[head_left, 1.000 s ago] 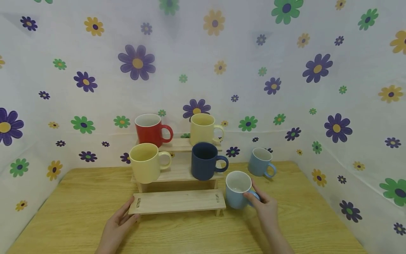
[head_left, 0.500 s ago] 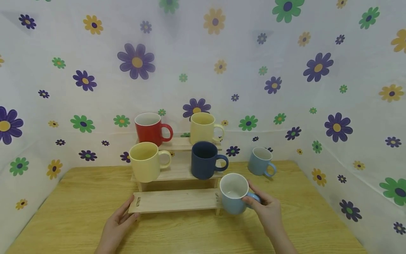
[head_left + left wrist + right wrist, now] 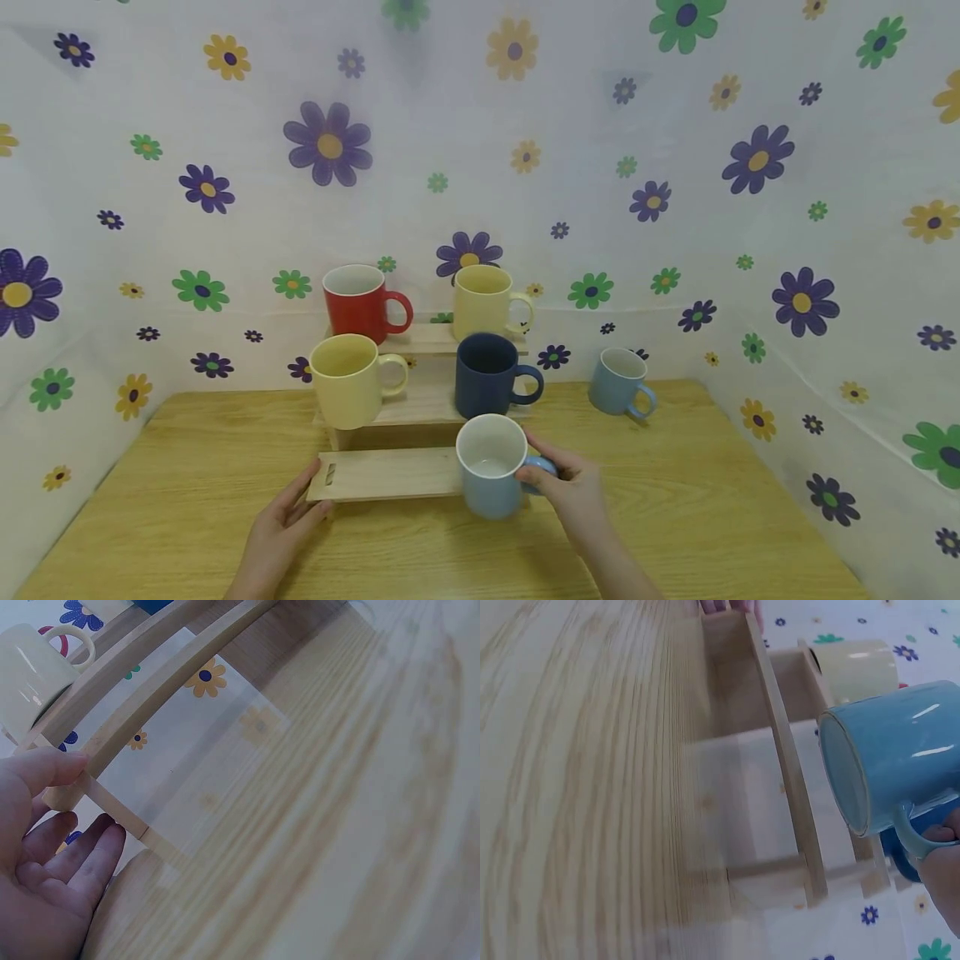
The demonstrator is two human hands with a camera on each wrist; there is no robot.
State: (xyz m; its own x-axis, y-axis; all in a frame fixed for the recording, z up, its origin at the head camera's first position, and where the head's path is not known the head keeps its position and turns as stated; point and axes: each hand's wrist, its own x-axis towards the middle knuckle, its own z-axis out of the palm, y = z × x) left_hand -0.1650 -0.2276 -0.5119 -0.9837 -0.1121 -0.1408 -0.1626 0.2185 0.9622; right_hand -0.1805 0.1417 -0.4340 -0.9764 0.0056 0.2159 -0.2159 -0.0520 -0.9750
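Note:
My right hand pinches the handle of a light blue mug. That mug is held upright in front of the right end of the lowest step of a wooden three-step rack, hiding that end. In the right wrist view, the mug's underside shows above the rack's front edge, apart from the table. At the rack's left end, my left hand grips the lowest board, thumb on its front corner. In the left wrist view, the fingers curl beside the rack's leg.
A yellow mug and a dark blue mug stand on the middle step. Above them are a red mug and another yellow mug. A second light blue mug stands on the table at the back right.
My right hand has carried the light blue mug leftward, from beside the rack's right end to in front of the lowest step. My left hand stays at the rack's left end.

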